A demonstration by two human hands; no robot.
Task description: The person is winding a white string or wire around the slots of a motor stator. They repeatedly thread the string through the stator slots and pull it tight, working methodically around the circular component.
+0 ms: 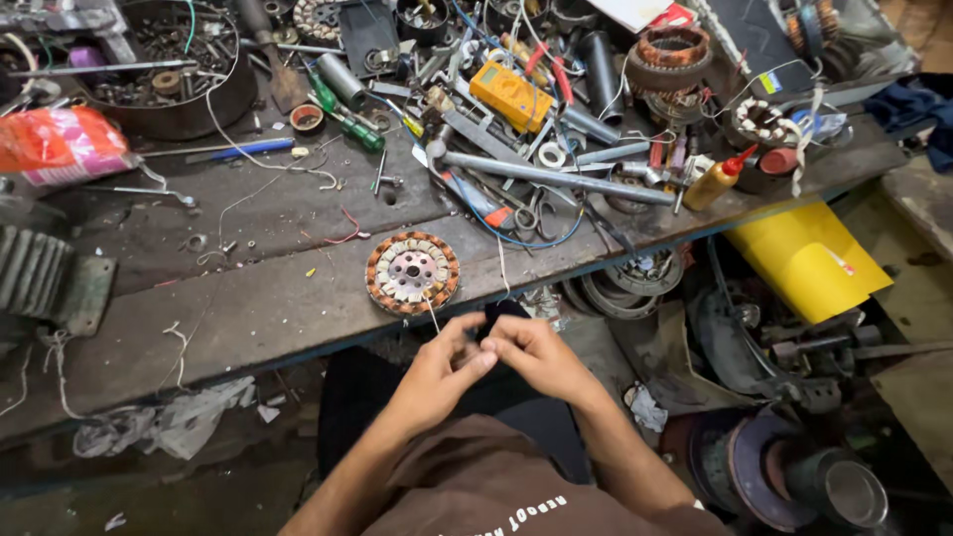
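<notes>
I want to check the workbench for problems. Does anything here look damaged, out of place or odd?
Nothing looks broken. The round wound stator lies flat near the bench edge, and a thin wire runs from it to the hands. The left hand and right hand pinch something small and dark. Tools lie heaped at the back.

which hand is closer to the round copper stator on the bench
Left. The left hand sits just below the stator, by the thin wire trailing from it. The right hand is further to the stator's right, fingers meeting the left hand's around a small dark piece.
</notes>
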